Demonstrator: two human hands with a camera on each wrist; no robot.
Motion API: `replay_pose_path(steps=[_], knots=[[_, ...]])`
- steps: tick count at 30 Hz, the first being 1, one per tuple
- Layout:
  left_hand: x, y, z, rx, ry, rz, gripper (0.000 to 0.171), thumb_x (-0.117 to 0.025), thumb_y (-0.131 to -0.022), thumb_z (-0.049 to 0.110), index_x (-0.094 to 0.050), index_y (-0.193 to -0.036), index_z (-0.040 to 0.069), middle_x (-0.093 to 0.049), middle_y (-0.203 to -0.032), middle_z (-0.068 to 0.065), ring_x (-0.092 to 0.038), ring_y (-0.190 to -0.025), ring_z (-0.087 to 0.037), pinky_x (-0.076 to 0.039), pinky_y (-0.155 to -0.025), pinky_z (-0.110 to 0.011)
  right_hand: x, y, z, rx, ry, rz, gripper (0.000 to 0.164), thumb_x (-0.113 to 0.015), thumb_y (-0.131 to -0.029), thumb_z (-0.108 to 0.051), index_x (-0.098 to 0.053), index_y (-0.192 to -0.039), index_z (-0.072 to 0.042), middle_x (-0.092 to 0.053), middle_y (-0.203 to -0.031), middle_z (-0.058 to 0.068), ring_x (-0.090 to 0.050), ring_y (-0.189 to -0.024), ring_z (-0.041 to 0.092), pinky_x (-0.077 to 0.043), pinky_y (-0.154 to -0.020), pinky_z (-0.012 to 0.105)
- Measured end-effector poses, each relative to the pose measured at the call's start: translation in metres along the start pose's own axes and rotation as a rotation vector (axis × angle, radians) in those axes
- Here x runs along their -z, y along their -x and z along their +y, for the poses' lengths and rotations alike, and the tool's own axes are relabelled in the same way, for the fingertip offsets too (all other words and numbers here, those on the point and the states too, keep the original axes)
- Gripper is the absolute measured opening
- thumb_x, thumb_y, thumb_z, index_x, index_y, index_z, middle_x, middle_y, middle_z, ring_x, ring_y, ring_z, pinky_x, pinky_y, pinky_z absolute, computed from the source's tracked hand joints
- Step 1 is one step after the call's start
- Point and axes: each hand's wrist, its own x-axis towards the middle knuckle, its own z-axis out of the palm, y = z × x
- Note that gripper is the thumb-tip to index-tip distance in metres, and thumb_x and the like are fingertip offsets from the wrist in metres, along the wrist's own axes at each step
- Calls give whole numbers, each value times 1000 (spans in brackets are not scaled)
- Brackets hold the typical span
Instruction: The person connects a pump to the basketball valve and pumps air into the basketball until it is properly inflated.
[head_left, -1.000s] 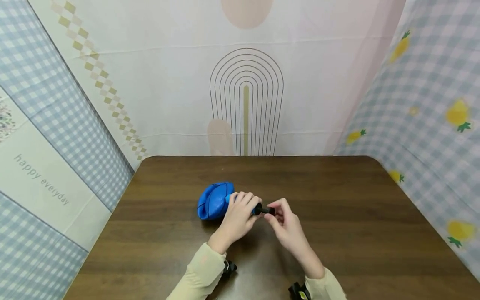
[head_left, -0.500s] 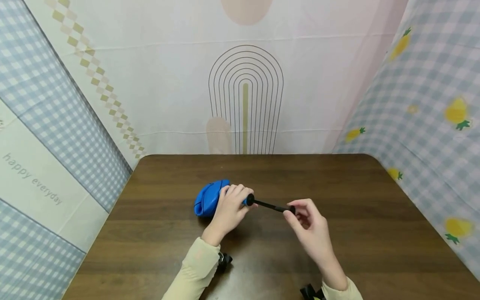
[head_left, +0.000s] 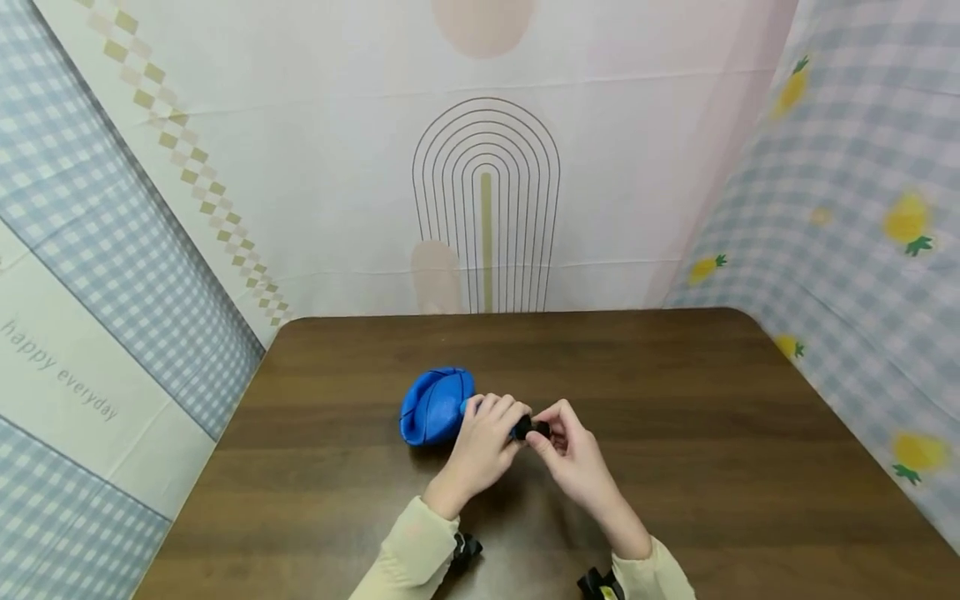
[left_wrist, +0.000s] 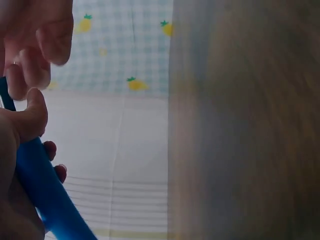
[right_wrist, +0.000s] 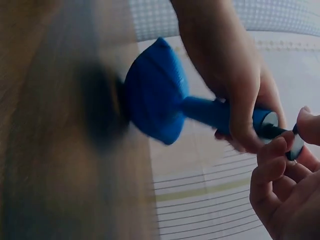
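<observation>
Grasped the blue pump barrel (right_wrist: 206,113) in the left hand (head_left: 483,443), with fingers wrapped round near the end toward the right; pinched the black handle (right_wrist: 296,149) between thumb and fingers of the right hand (head_left: 576,457), with only a short stretch of dark rod (right_wrist: 272,131) showing between. Called, seemingly, for a firm, still left grip and straight right-hand strokes along the barrel, without bending the rod or twisting sideways. Found the slumped, creased blue ball (head_left: 437,407) just past the left hand, on the side away from the right, with the barrel pointing into it; could not make out the join. Needed, probably, gentle alignment there, to avoid levering it loose. Saw the brown table (head_left: 690,417) below both hands, and a white printed cloth (head_left: 337,183) well beyond.
</observation>
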Motion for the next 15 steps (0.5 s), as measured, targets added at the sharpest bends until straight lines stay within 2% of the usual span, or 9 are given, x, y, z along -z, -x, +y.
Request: replay_pose_path(steps=[4, 6, 11, 15], knots=[[2, 0, -5, 1, 2, -9, 23, -70, -87, 21, -60, -107, 22, -62, -98, 7, -54, -97, -15, -38, -97, -44, 4, 0, -2, -18, 47, 25, 18, -66, -90, -10, -56, -103, -3, -71, -80, 11, -51, -60, -1, -46, -55, 21], [3, -1, -9, 10, 18, -11, 21, -69, -88, 27, -60, -106, 23, -62, -97, 7, -55, -95, -14, -39, -96, -44, 9, 1, -7, -23, 58, 58, 18, -67, -89, -11, -58, -102, -4, -70, -77, 7, -52, -59, -1, -47, -54, 21], [10, -6, -23, 75, 34, 17, 25, -71, -84, 36, -61, -103, 22, -61, -93, 7, -54, -90, -14, -40, -95, -43, 29, 8, -27, -39, 49, 194, 15, -70, -86, -5, -62, -98, -4, -65, -69, -4, -50, -56, 1, -45, -52, 21], [15, -9, -26, 96, 62, -9, 27, -69, -86, 36, -62, -105, 20, -62, -95, 5, -54, -92, -16, -39, -96, -46, 34, 11, -37, -43, 14, 248, 16, -69, -85, 0, -62, -99, -3, -61, -69, -13, -50, -58, 0, -44, -54, 21]])
